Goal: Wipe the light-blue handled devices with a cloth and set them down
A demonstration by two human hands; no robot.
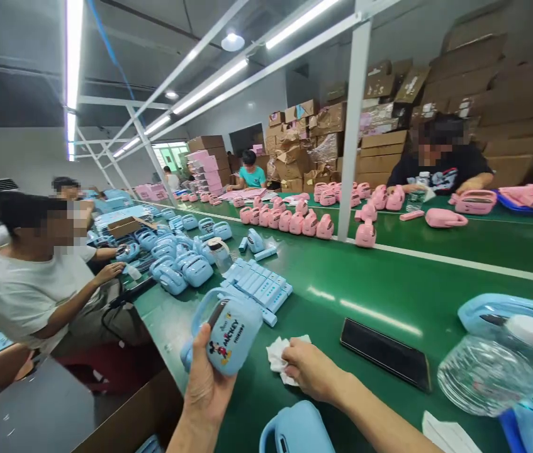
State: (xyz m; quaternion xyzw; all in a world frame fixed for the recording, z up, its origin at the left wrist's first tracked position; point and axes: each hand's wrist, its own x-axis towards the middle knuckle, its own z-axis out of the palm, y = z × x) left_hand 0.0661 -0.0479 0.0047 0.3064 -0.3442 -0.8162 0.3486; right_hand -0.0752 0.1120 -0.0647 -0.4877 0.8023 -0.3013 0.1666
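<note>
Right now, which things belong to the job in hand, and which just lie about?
Work, probably: blue Mickey case, in the left hand; white cloth, in the right hand; another blue case.
Lying about, apparently: black phone; nearest clear bottle.

We are in a factory workshop, plainly given over to work in batches. A long green counter [389, 283] runs away from us, with a crowd of blue cases [197, 269] with handles on the left, pink cases [296, 223] lined up on the far side, and flat blue parts [266, 290] laid in rows nearer us. We share it with other workers: a person in a white shirt [21, 296] sits at the left, a person in black [471, 165] and another in turquoise [253, 178] are on the far side. Behind these two, cardboard boxes [289, 171] stand stacked high, and above us tube lights [301, 24] run along a white metal frame [352, 126]
</note>
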